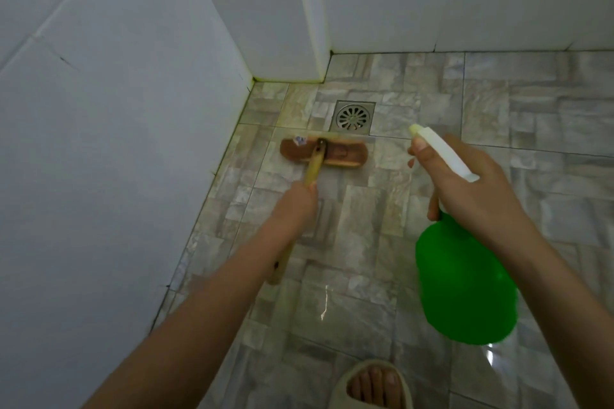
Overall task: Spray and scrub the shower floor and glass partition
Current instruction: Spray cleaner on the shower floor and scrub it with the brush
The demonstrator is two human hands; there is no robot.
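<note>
A wooden scrub brush (324,153) with a yellowish handle lies flat with its head on the grey stone-pattern shower floor (382,242), just in front of the drain. My left hand (295,206) grips the brush handle partway down. My right hand (478,189) holds a green spray bottle (465,285) by its white trigger head (442,151), fingers curled round the neck, the nozzle pointing toward the floor by the drain. No glass partition shows in this view.
A square metal drain (353,117) sits near the corner. White tiled walls (116,143) close the left side and back, with a jutting white column (309,26). My foot in a beige slipper (372,385) stands at the bottom edge.
</note>
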